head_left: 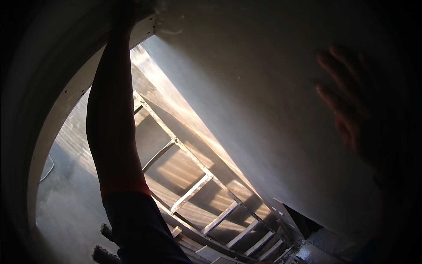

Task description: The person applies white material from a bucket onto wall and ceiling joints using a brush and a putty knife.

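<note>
My left arm reaches up across the view in a dark sleeve with a red cuff. Its hand is at the top edge, in deep shadow beside the upper end of a curved pale panel edge dotted with dark screw heads. The fingers do not show, and neither does anything they might hold; a faint blur lies just right of them. On the right, my right hand is dim, with its fingers stretched and apart. It lies against or very close to a smooth grey wall surface, holding nothing visible.
Below stands a worn, pale-splashed ladder, slanting down to the lower right in striped sunlight. Boards and scraps lie around its foot. A thin white cable shows at the left. Two rough dark pieces are beside my left sleeve.
</note>
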Motion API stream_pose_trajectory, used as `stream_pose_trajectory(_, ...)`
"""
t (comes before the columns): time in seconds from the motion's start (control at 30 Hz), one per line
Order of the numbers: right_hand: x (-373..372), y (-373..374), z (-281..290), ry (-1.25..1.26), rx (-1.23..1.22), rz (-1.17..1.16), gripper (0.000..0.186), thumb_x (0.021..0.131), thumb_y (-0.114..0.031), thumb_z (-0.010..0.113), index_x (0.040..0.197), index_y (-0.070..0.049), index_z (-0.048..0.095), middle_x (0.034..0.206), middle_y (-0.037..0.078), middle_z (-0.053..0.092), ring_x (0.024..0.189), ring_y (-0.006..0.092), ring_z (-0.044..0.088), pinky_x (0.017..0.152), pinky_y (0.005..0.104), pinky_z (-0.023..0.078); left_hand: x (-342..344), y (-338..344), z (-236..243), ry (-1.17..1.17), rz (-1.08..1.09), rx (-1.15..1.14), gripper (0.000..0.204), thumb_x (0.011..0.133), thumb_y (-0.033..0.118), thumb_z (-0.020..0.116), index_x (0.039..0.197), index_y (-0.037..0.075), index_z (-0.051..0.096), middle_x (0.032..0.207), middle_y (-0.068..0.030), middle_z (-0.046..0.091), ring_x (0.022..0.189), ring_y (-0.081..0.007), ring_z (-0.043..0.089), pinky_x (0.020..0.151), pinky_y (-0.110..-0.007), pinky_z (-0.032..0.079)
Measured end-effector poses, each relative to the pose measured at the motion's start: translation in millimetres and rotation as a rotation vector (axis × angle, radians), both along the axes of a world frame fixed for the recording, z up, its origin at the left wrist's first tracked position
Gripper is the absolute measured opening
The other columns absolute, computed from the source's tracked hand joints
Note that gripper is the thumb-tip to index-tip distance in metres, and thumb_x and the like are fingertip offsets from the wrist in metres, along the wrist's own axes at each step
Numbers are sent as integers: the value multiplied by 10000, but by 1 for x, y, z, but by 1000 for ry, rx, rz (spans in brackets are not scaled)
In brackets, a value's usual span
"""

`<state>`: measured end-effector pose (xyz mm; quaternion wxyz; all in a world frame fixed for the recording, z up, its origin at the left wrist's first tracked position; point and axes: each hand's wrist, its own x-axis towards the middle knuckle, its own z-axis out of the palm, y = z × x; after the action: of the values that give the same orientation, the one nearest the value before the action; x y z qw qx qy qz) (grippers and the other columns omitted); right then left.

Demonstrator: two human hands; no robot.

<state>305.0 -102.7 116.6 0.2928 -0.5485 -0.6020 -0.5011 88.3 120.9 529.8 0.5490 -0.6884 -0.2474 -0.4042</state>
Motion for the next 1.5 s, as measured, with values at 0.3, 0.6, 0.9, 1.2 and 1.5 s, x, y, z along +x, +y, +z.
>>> stream_pose_trajectory(0.3, 10, 3, -9, -20, 77, 30, 344, 749, -33, 663, 1093, -25, 648, 1440, 175, 483, 1390, 352, 391, 1147, 514, 295, -65, 7, 58, 382, 97, 285, 216, 907, 228, 647, 1018, 52, 703, 946, -139, 710, 892, -270, 674, 830, -388, 517)
stream_pose_trajectory(0.6, 5, 20, -1, -34, 77, 103, 320, 753, -30, 660, 1073, -25, 655, 1427, 159, 502, 1384, 342, 402, 1139, 502, 312, -138, -59, 47, 356, 54, -64, 298, 922, 325, 637, 1093, 90, 702, 963, -98, 712, 915, -272, 680, 837, -366, 519)
stream_pose_trajectory(0.9, 3, 7, 2, -16, 27, 43, 304, 758, -49, 675, 1062, -40, 665, 1409, 145, 523, 1367, 334, 426, 1123, 495, 336, -37, -33, -17, 18, 120, 85, 131, 890, 164, 692, 916, 39, 720, 856, -98, 716, 790, -197, 657, 770, -374, 521)
stream_pose_trajectory(1.2, 3, 6, -1, -11, 43, 25, 291, 763, -70, 689, 1052, -49, 673, 1397, 124, 538, 1363, 323, 435, 1121, 495, 340, -25, -8, 1, 40, 61, 127, 95, 860, 164, 725, 872, 70, 734, 826, -73, 725, 744, -188, 668, 762, -352, 529)
stream_pose_trajectory(1.5, 3, 5, -4, -14, 76, 48, 314, 758, -62, 687, 1071, -46, 673, 1418, 127, 519, 1376, 325, 418, 1138, 498, 321, -41, 2, 21, 143, 171, 252, 169, 876, 212, 705, 960, 66, 715, 905, -78, 716, 818, -191, 666, 880, -387, 486)
